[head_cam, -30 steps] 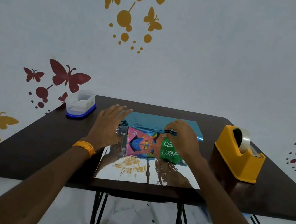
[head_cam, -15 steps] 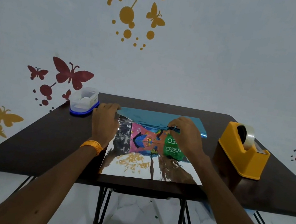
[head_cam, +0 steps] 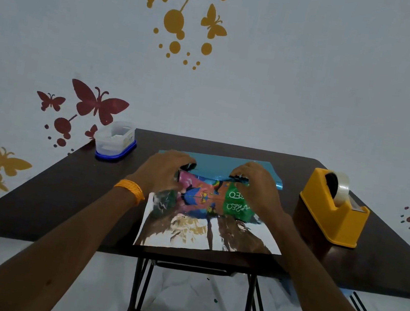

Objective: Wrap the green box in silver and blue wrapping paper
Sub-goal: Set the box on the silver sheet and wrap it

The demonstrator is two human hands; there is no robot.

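A sheet of wrapping paper (head_cam: pixel 209 232) lies on the dark table, silver side up toward me, its blue side (head_cam: pixel 213 163) showing where the far part folds over. The green box (head_cam: pixel 237 200), with pink and blue print on its near face, stands on the sheet and is mirrored in the silver. My left hand (head_cam: pixel 162 170) pinches the folded blue edge at the box's left end. My right hand (head_cam: pixel 255 185) pinches the same edge at the right end. Both hands cover the box's top.
A yellow tape dispenser (head_cam: pixel 332 210) with a clear tape roll stands at the right of the dark table (head_cam: pixel 59 186). A small clear plastic container with a blue base (head_cam: pixel 115 141) sits at the far left corner. The silver sheet reaches the table's near edge.
My left hand moved right from flat on the sheet's left side and took hold of the blue edge. The blue flap is pulled nearer over the box. My right hand kept its grip.
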